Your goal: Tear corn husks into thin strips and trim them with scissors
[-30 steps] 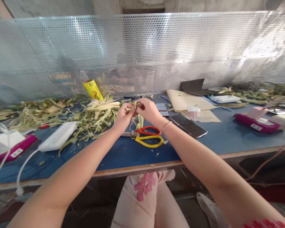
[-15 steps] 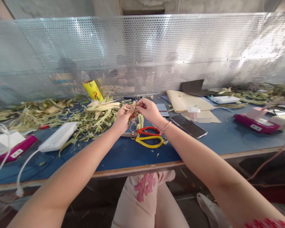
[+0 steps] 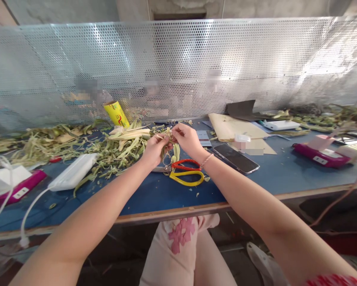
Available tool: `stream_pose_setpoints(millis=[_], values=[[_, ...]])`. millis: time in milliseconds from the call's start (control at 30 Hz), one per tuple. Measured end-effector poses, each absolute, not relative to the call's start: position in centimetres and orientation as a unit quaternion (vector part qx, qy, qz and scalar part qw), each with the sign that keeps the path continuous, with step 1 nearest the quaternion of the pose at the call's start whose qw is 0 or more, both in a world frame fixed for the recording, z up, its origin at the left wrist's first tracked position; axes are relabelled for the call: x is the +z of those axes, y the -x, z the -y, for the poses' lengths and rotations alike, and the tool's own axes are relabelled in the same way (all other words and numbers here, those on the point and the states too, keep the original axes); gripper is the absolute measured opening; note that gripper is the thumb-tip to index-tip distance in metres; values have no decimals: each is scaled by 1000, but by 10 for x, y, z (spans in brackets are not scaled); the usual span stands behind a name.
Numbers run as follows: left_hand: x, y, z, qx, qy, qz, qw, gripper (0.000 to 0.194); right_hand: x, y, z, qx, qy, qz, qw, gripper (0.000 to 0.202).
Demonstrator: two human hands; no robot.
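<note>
My left hand (image 3: 155, 150) is closed on a small bunch of pale green plant material (image 3: 167, 139), perhaps leaves or flowers. Close against it, my right hand (image 3: 185, 137) pinches at the same bit with thumb and forefinger. The exact part between the fingertips is too small to make out. Just below both hands lie scissors (image 3: 186, 178) with one red and one yellow handle, their blades pointing left. A pale leaf strip (image 3: 176, 152) shows beneath the fingers. Left of my left hand spreads a heap of green and yellowish plant stems (image 3: 118, 151).
A phone (image 3: 236, 157) lies right of my right forearm, near a beige envelope (image 3: 232, 127). A yellow tube (image 3: 116, 113) stands before the perforated metal screen (image 3: 190, 59). A white power bank (image 3: 74, 171) and magenta power strips (image 3: 321, 155) with cables lie on the blue table (image 3: 166, 202).
My right hand has shifted very slightly to the right, its fingertips still at the plant piece. My left hand stays nearly in place. The scissors and other items have not moved.
</note>
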State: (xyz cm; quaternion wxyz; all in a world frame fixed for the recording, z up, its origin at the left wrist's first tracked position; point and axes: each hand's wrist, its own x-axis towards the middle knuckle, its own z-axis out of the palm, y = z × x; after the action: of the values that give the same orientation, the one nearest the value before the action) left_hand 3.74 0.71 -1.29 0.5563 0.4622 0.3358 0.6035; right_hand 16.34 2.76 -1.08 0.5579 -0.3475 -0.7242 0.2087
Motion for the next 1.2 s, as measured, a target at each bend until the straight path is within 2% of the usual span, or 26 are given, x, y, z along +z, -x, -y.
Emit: stream_pose_setpoints(millis=[100,167,467,733,1000,1200], values=[[-9,-40,-5,605,-429,-342,577,12,-9,-166,-24,97,343,748,560,10],[-7,-41,-4,605,-401,-350,592,11,-9,-167,-24,69,333,762,552,12],[-2,-38,-6,624,-328,-350,617,15,-11,-165,-25,98,341,760,545,12],[-1,-37,-7,642,-322,-333,612,19,-9,-165,-23,68,318,789,521,12],[-4,-37,-7,620,-365,-334,609,14,-7,-165,-23,129,365,744,545,10],[-6,-40,-3,593,-402,-340,609,8,-14,-161,-30,219,386,696,565,9]])
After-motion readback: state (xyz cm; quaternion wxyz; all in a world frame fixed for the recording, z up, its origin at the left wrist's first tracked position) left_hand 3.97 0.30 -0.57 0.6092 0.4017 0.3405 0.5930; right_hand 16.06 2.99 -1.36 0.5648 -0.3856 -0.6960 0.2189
